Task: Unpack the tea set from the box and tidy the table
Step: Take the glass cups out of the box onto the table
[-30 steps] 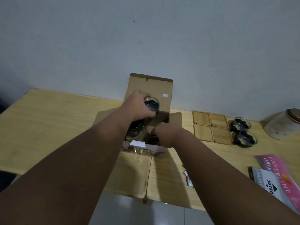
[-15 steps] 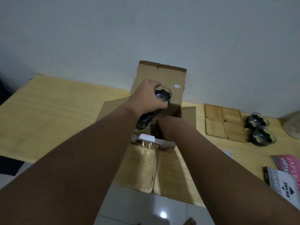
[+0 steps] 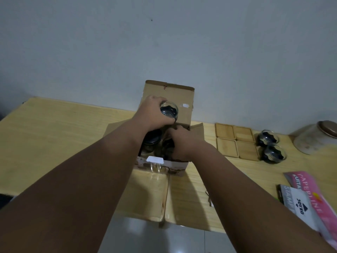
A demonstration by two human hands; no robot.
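The left hand [image 3: 155,114] curls its fingers [image 3: 156,99] round a small clear glass cup [image 3: 169,111] above the open brown cardboard box [image 3: 170,94], the right hand [image 3: 182,143] gripping unseen inside; a slip could smash the glassware [image 3: 152,138] beneath.

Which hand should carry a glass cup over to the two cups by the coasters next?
Left, probably: the left hand grips a glass cup over the open box, while the right hand is down inside the box, its fingers hidden.

Three glass cups [image 3: 168,111], four wooden coasters [image 3: 236,141], one box [image 3: 168,94]
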